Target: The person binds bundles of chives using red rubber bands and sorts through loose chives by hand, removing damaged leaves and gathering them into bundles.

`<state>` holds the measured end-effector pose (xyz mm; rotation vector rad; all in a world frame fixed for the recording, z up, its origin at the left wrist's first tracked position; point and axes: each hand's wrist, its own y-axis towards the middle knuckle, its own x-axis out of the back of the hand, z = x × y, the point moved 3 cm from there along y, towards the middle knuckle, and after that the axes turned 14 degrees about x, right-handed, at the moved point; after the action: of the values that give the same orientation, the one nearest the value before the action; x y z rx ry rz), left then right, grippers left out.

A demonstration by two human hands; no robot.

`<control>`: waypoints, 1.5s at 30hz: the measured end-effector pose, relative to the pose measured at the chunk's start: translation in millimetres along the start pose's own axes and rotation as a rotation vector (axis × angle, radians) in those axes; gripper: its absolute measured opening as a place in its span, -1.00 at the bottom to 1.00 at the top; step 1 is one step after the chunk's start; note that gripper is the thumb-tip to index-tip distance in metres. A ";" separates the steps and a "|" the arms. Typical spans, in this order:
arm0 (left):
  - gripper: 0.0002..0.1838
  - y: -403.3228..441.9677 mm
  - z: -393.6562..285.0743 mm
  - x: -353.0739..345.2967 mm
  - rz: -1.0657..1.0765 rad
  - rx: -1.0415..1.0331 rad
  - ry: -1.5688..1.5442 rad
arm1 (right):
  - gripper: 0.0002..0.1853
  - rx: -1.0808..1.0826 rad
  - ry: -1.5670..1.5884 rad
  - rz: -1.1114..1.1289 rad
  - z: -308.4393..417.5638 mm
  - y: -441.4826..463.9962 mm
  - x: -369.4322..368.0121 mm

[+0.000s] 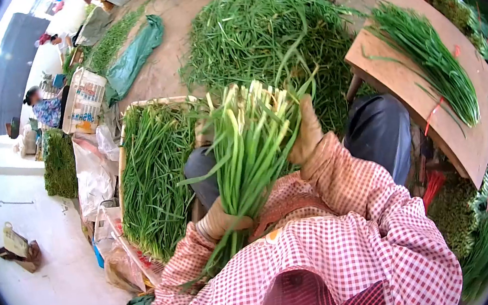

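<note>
A thick bunch of green leafy stalks [244,152] is held upright over my lap, its pale cut ends at the top. My left hand [221,221], in a tan glove, is closed round the lower leafy part. Higher up, my right hand [307,132], also gloved, presses against the right side of the bunch near the pale ends; its fingertips are partly hidden behind the stalks. A crate [125,149] full of similar greens stands just to the left of the bunch.
Beyond my knees lies a large heap of greens [265,28]. At the right, a board [366,55] bears a loose bunch and red ties. More greens line the far right edge. White crates [84,99], plastic bags [93,171] and a seated person [47,108] are at the left.
</note>
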<state>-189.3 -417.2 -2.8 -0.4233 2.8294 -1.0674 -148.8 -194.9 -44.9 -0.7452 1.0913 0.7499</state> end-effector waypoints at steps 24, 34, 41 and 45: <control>-0.50 17.3 -21.0 -52.2 -0.248 -0.332 0.645 | -0.50 0.181 -1.218 0.500 111.8 64.3 -25.3; -0.41 23.4 28.3 -54.0 -0.180 -0.138 0.153 | 0.04 -0.056 -1.886 0.685 51.6 33.3 -12.0; -0.26 24.9 37.1 -49.2 -0.158 -0.151 -0.127 | -0.25 -0.124 -1.167 0.354 -2.9 70.9 119.7; -0.16 21.8 46.4 -47.9 -0.157 -0.138 -0.259 | -0.33 -0.224 -1.646 0.613 25.9 37.6 39.5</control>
<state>-140.0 -417.3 -52.8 -0.7488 2.6806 -0.7760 -156.2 -146.9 -80.8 0.2060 -0.3386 1.5670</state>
